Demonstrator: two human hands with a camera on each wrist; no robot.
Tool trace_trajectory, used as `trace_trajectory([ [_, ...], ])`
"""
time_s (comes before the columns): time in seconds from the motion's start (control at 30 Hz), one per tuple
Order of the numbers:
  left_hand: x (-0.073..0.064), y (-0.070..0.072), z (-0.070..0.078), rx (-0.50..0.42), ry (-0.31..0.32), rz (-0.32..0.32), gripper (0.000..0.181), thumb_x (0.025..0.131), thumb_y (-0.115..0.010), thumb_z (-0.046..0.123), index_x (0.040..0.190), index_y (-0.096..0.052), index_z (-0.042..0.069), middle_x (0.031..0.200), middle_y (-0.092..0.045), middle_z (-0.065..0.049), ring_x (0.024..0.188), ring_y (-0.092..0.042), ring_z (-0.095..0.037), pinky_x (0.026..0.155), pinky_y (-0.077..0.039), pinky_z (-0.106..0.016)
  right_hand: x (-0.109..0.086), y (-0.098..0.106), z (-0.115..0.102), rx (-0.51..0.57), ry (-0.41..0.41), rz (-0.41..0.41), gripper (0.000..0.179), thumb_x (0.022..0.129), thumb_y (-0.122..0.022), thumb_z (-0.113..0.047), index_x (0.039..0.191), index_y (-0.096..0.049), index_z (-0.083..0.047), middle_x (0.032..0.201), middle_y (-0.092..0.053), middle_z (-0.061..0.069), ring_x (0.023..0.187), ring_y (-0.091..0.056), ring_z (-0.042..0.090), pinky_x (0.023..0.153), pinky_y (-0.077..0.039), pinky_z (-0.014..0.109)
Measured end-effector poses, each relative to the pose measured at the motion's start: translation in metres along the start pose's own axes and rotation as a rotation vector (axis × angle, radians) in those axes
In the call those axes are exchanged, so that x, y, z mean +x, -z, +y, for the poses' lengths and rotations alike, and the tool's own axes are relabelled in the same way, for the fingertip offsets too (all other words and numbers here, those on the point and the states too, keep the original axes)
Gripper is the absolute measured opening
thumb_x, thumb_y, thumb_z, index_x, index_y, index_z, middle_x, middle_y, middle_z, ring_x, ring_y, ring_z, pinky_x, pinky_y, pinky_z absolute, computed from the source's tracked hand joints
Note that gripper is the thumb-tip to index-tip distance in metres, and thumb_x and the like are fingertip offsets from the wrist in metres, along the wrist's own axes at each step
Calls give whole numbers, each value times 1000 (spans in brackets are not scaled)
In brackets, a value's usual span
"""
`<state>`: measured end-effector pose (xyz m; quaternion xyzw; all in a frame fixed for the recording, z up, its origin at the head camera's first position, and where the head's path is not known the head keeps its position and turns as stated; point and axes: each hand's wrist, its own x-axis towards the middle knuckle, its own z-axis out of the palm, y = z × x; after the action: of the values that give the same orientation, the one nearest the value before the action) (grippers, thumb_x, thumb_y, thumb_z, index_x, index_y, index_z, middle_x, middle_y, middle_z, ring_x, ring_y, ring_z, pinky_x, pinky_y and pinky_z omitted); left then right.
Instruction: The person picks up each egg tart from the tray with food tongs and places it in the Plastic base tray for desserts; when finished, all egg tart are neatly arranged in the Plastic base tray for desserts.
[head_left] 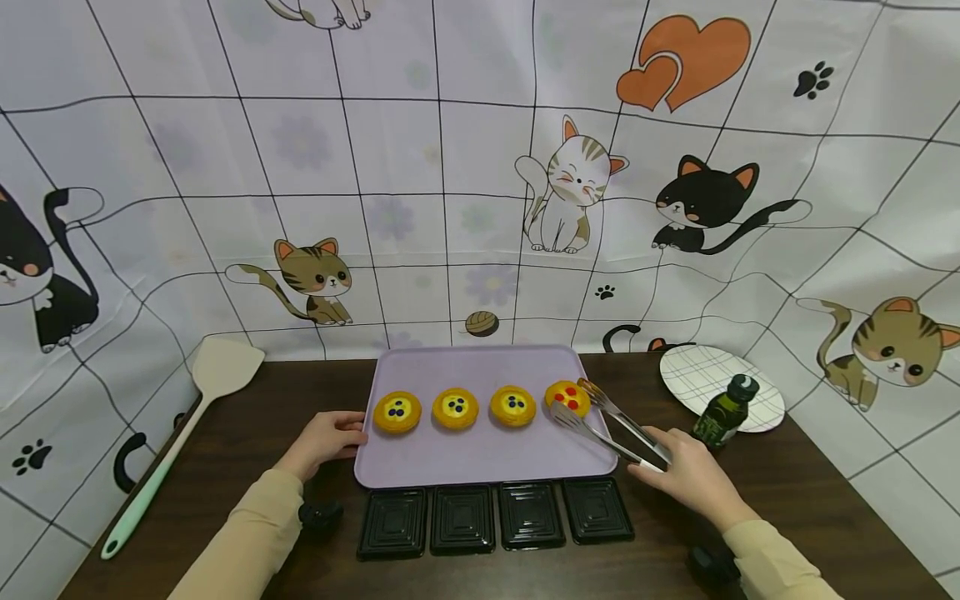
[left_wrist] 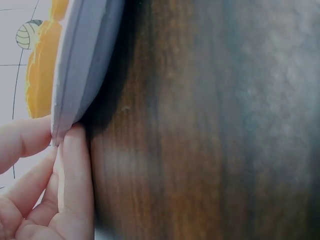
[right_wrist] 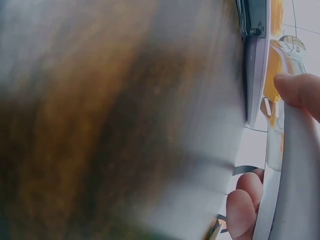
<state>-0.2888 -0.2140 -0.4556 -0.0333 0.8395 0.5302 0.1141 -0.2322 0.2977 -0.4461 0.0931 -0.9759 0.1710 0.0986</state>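
Left hand (head_left: 326, 440) pinches tray (head_left: 465, 458) at 9 o'clock; right hand (head_left: 692, 473) grips tongs (head_left: 632, 427) around red-dotted tart (head_left: 565, 395), 3 o'clock. Spatula (head_left: 219, 377): head view only.

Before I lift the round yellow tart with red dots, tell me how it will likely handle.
The tart probably keeps its shape: its visible rim shows no sag. It may slide on the smooth, rectangular lilac tray. Lying flat, it seems unlikely to roll.
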Motion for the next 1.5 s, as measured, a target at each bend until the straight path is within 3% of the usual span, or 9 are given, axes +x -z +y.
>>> trace_trajectory([
  [0.53, 1, 1, 0, 3, 7, 11, 52, 87, -66, 4, 131, -46, -14, 116, -57, -27, 95, -64, -26, 84, -55, -39, -8, 4, -1, 25, -32, -12, 71, 73, -78, -42, 125, -58, 2, 87, -59, 7, 70, -47, 16, 56, -40, 29],
  [0.8, -1, 0, 0, 0, 6, 12, 52, 86, -65, 4, 131, -46, -14, 117, -57, -28, 96, -64, -26, 84, -55, -40, -18, 13, 0, 18, -9, 37, 69, 72, -79, -42, 123, -60, 1, 86, -61, 7, 70, -49, 16, 56, -42, 29],
  [1.07, -1, 1, 3, -9, 10, 6, 51, 87, -63, 3, 131, -45, -15, 120, -55, -30, 98, -63, -28, 85, -55, -40, -33, 23, 0, 16, -17, 38, 67, 72, -79, -43, 123, -61, -3, 85, -59, 3, 67, -45, 13, 53, -40, 25],
  [1.5, -1, 1, 2, -5, 8, 6, 50, 87, -64, 3, 131, -46, -14, 118, -56, -28, 97, -63, -26, 85, -55, -39, -68, 36, 9, 27, 58, 100, 59, 67, -84, -38, 117, -66, -10, 82, -56, -3, 63, -40, 0, 50, -37, 21],
])
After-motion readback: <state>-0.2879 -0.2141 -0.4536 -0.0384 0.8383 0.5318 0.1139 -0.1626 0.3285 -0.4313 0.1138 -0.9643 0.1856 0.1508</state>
